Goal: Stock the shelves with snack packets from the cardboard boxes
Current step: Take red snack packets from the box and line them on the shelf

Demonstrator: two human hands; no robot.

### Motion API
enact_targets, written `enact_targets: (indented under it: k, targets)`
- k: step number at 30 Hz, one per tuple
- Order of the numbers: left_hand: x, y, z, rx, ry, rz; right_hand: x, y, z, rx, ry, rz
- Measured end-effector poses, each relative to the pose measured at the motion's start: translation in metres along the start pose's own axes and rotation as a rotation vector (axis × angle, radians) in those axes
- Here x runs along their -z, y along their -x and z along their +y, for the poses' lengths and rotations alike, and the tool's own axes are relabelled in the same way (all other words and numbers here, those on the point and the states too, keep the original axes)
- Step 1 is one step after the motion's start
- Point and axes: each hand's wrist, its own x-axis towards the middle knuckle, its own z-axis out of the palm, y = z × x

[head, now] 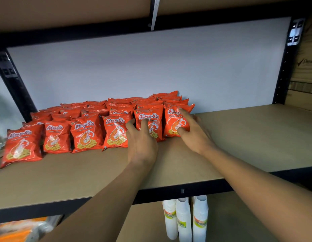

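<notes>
Our right hand clasps the end packet, the last on the right of the front row. The thumb sits low on its face, the forefinger lies across its upper corner, and the other fingers are at or behind its right edge. Our left hand holds nothing. Its fingers are spread and fairly straight, with the fingertips pressing the face of the neighbouring packet.

To do this step well, we judge that the end packet should stand upright with its base on the board and its left edge snug against the neighbour. The left hand should steady the row so nothing topples. These puffed, glossy bags look likely to slide or slump, so a slow release seems wise.

From the head camera, the shelf is a brown board in a dark metal frame against a pale wall. Its left half holds the red snack packets, printed with a prawn and standing several rows deep back to the wall. Its right half is bare board, and we judge it to be room for more.

On the lower shelf stand three sleeves of white paper cups. A printed cardboard box shows at the far right edge, and we cannot tell what is in it.
</notes>
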Motion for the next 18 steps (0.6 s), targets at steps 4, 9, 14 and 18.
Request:
enact_targets:
  k: [4,9,14,18]
  targets:
    - [0.026,0.019,0.007,-0.026,0.04,0.022,0.013,0.026,-0.01,0.007,0.063,0.051]
    - [0.068,0.064,0.01,-0.094,0.152,-0.035,0.033,0.088,-0.031,0.174,-0.025,0.081]
    - [0.109,0.128,0.012,-0.062,0.34,-0.18,0.052,0.16,-0.054,0.246,-0.093,-0.06]
    - [0.129,0.181,0.004,-0.039,0.333,-0.288,0.054,0.219,-0.056,0.269,-0.101,-0.155]
